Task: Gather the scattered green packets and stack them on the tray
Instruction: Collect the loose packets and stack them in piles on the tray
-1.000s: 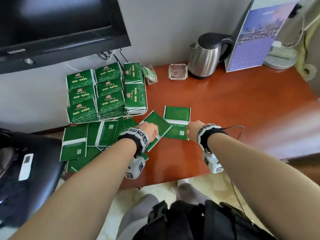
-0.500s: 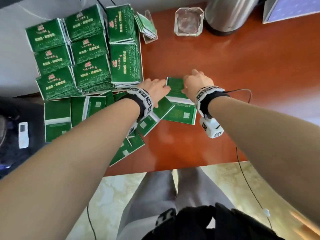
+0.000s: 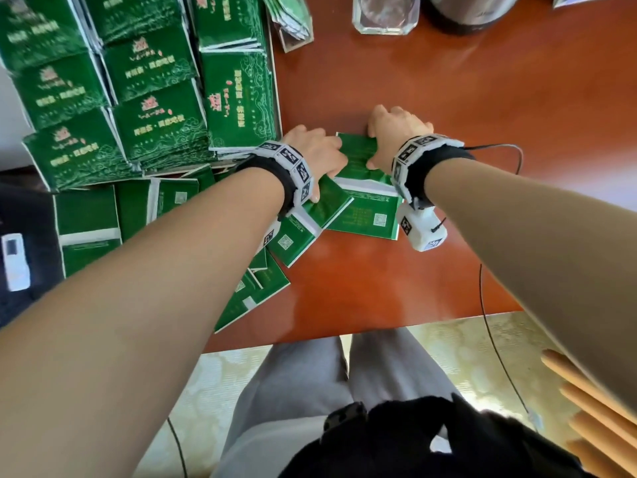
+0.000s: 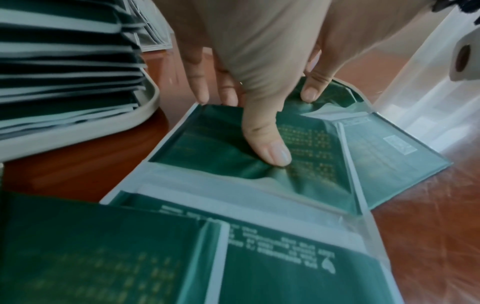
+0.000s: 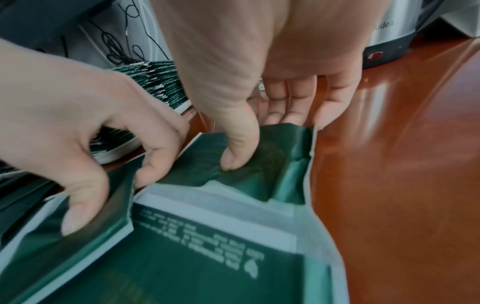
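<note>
The wooden table (image 3: 448,167) carries everything, and the tray (image 4: 145,107) is your landmark: it sits at the table's far left, packed with tall stacks of green packets (image 3: 155,115). Loose packets (image 3: 262,281) fan out from the tray's near edge toward you, overlapping. The nearest of them to the tray's right corner is the packet (image 3: 358,157) both your hands are on.

The risk, as I judge it: this film is thin and already crumpling under your thumbs, so a hard pull could crease or tear it. The overlapping neighbour (image 3: 324,208) may drag along and slide off. The stacks on the tray are high and lean a little; a knock from your left wrist could spill them.

Your left hand (image 3: 313,150) reaches in just right of the tray, thumb pressed onto the packet, fingers curled at its far edge, pinching it. Your right hand (image 3: 393,136), further from the tray, does the same: thumb (image 5: 239,152) digging into the film, fingers under the far edge.
</note>
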Demonstrator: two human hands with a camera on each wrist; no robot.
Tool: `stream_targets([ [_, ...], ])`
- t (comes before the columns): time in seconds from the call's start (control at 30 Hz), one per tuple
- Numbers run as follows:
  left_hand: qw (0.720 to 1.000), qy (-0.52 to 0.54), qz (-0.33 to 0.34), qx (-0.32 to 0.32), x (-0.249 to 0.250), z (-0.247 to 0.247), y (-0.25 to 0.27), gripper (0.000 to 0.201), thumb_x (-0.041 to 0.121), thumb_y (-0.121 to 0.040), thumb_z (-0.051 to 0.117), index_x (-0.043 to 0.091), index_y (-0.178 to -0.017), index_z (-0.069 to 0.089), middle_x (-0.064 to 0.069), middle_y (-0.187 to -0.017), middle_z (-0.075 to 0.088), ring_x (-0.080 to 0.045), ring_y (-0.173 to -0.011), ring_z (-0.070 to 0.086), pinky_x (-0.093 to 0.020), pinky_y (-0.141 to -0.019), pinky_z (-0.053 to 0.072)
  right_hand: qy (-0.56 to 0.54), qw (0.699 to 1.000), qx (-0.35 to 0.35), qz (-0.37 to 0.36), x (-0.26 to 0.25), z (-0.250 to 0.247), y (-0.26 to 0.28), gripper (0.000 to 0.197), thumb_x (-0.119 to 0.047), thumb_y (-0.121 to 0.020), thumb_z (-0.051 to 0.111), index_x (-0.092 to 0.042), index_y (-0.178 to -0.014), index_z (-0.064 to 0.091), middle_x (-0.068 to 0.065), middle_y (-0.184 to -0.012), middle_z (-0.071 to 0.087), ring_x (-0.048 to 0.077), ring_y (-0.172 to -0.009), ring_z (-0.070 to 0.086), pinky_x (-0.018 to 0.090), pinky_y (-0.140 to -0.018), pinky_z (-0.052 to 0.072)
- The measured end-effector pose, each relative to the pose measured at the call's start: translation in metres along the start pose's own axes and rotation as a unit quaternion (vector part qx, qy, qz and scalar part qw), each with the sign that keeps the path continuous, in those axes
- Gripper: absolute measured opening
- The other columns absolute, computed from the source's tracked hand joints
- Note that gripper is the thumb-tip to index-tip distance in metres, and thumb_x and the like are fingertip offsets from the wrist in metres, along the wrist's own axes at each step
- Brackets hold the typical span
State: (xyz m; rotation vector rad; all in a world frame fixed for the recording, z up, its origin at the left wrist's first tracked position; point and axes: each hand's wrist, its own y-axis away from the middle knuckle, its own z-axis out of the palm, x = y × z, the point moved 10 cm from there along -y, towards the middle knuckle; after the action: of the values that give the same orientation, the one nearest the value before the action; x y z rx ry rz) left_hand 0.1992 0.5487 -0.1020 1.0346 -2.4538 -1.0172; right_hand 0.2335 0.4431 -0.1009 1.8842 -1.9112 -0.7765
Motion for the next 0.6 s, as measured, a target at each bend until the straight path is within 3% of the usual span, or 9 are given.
stream_targets([
  [0.13, 1.0, -0.025, 0.005, -0.001, 0.001, 0.005, -0.001, 0.041, 0.045, -0.077, 0.082, 0.027, -0.108, 0.062, 0.002, -0.118, 0.053, -0.025, -0.113, 0.048, -0.039, -0.088, 0.036, 0.008, 1.0, -0.024, 0.015, -0.001, 0.002, -0.005, 0.042, -0.016, -0.077, 0.079, -0.009, -0.109, 0.053, 0.01, -0.093, 0.057, 0.036, -0.089, 0.058, 0.05, -0.092, 0.04],
  [0.27, 0.999, -0.025, -0.001, -0.031, 0.001, 0.006, -0.005, 0.04, 0.042, -0.077, 0.084, 0.024, -0.105, 0.063, 0.002, -0.117, 0.054, -0.026, -0.112, 0.05, -0.04, -0.09, 0.036, -0.003, 0.998, -0.058, 0.028, -0.005, 0.003, -0.009, 0.039, -0.017, -0.072, 0.084, -0.006, -0.102, 0.062, 0.01, -0.077, 0.057, 0.034, -0.077, 0.063, 0.057, -0.086, 0.053],
  [0.37, 0.999, -0.012, -0.004, -0.051, 0.0, 0.008, -0.014, 0.039, 0.042, -0.077, 0.084, 0.02, -0.102, 0.063, 0.001, -0.113, 0.055, -0.026, -0.109, 0.054, -0.04, -0.088, 0.036, -0.013, 0.997, -0.067, 0.032, -0.001, 0.003, -0.014, 0.044, -0.023, -0.071, 0.089, -0.003, -0.098, 0.061, 0.009, -0.074, 0.057, 0.031, -0.074, 0.061, 0.042, -0.073, 0.056],
  [0.43, 0.998, 0.003, -0.015, -0.056, -0.002, 0.008, -0.019, 0.026, 0.034, -0.085, 0.076, 0.018, -0.099, 0.061, -0.001, -0.111, 0.058, -0.027, -0.107, 0.056, -0.039, -0.086, 0.033, -0.001, 0.997, -0.074, 0.028, -0.001, 0.004, -0.016, 0.047, -0.029, -0.071, 0.09, -0.004, -0.091, 0.056, 0.01, -0.075, 0.058, 0.031, -0.075, 0.061, 0.039, -0.069, 0.053],
  [0.53, 0.997, 0.02, -0.019, -0.078, -0.002, 0.004, -0.025, 0.01, 0.017, -0.086, 0.068, 0.015, -0.091, 0.059, -0.008, -0.103, 0.062, -0.028, -0.092, 0.057, -0.036, -0.078, 0.036, 0.017, 0.996, -0.084, 0.02, -0.003, 0.005, -0.019, 0.05, -0.035, -0.07, 0.09, -0.001, -0.095, 0.062, 0.012, -0.078, 0.064, 0.031, -0.073, 0.063, 0.042, -0.071, 0.057],
  [0.6, 0.996, 0.035, -0.014, -0.085, 0.001, 0.001, -0.026, 0.013, 0.018, -0.085, 0.071, 0.014, -0.088, 0.059, -0.01, -0.095, 0.063, -0.028, -0.078, 0.055, -0.032, -0.064, 0.039, 0.022, 0.996, -0.086, 0.014, -0.002, 0.005, -0.019, 0.049, -0.034, -0.073, 0.089, 0.0, -0.095, 0.062, 0.012, -0.076, 0.063, 0.032, -0.074, 0.062, 0.039, -0.07, 0.056],
])
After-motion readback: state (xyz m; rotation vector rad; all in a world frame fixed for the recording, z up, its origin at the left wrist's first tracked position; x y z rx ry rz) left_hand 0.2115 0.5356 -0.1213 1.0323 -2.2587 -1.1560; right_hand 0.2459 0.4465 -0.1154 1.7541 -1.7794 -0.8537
